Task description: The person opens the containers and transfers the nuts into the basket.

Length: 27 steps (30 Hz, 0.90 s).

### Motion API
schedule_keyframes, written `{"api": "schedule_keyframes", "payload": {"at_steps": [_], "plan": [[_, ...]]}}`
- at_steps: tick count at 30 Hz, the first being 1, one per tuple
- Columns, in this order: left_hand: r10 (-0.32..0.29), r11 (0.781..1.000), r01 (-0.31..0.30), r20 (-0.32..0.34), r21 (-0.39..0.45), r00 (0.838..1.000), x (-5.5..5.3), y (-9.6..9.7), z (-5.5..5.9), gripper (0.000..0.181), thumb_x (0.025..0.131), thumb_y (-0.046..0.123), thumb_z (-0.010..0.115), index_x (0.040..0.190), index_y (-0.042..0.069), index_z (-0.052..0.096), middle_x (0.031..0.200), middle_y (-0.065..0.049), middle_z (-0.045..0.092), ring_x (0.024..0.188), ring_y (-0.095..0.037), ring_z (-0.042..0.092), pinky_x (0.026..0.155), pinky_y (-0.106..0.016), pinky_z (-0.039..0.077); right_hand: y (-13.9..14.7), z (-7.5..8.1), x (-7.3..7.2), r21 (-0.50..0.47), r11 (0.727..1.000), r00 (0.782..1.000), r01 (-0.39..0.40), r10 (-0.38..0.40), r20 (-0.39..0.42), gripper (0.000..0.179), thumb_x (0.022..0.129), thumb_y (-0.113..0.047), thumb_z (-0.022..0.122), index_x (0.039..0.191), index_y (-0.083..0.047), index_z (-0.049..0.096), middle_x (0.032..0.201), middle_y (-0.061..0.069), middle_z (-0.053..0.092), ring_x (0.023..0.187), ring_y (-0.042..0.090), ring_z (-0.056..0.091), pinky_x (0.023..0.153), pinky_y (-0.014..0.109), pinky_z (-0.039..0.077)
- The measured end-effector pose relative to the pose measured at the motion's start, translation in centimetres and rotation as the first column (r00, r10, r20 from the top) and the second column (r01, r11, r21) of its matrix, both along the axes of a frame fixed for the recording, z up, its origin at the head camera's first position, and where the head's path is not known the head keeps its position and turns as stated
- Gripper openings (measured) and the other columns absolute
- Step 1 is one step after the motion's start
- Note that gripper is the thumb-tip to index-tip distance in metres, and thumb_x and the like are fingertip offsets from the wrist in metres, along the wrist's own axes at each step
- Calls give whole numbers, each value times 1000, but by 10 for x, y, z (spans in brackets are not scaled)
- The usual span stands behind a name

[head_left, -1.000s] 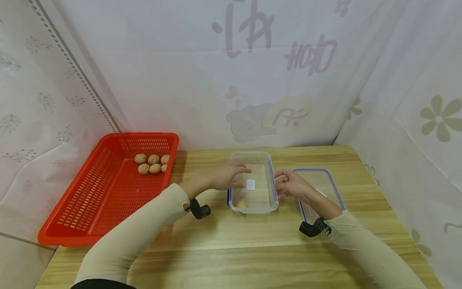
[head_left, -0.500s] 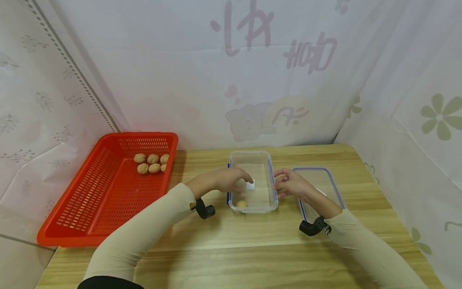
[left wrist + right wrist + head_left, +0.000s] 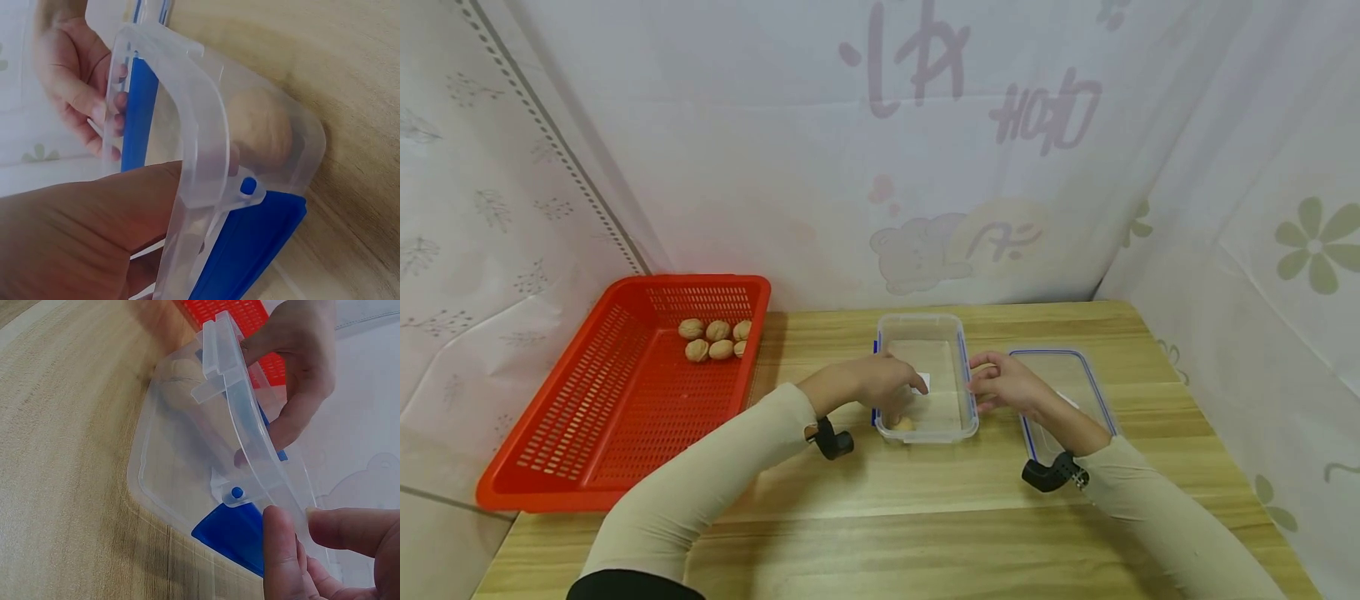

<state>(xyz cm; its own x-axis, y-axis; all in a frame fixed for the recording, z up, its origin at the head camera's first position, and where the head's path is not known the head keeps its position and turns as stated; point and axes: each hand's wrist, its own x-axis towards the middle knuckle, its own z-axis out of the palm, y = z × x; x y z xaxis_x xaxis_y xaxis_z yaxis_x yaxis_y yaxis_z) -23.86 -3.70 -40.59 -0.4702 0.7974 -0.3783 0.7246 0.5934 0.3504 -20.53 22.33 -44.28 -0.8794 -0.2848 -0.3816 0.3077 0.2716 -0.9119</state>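
Note:
A clear plastic food container (image 3: pixel 925 437) with blue side latches stands on the table without its lid. One walnut (image 3: pixel 904 424) lies in its near left corner and shows through the wall in the left wrist view. My left hand (image 3: pixel 883 383) reaches over the left rim into the container, fingers pointing down. Its thumb is close beside the walnut; whether they touch is hard to see. My right hand (image 3: pixel 1003 383) holds the container's right rim between thumb and fingers (image 3: pixel 281 550). A white label (image 3: pixel 922 381) shows inside, partly behind the left hand.
At the left stands a red plastic basket (image 3: pixel 617 492) with several walnuts (image 3: pixel 720 349) in its far right corner. The clear lid (image 3: pixel 1052 362) with a blue seal lies right of the container, partly under the right forearm. Patterned curtains hang behind and at both sides.
My left hand has moved right and toward me, deeper into the container and closer to the walnut. The right hand stays at the rim.

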Motion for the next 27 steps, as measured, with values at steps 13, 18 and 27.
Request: {"api": "schedule_keyframes", "payload": {"at_steps": [13,18,27], "plan": [[-33,994,23,-96,-104,995,7,9,-14,51,90,31,81,137,20,65,125,4,70,124,-13,59,122,-55,18,0,1,1,4,1000,1000,6,-6,6,44,98,2,61,136,10,41,102,16,64,83,19,66,74,38,62],[-54,994,42,-113,-101,992,9,9,-17,43,92,31,78,133,23,69,101,12,73,112,-10,62,123,-57,13,0,1,1,-1,1000,1000,2,-2,7,45,98,2,61,137,10,39,104,18,64,82,19,67,75,39,62],[-74,995,68,-97,-69,992,10,8,-17,31,93,24,77,123,29,74,90,18,68,101,-5,62,123,-59,11,0,0,1,-19,1000,1000,-7,7,13,47,99,0,61,138,10,38,104,16,62,85,19,64,74,36,62]]}}
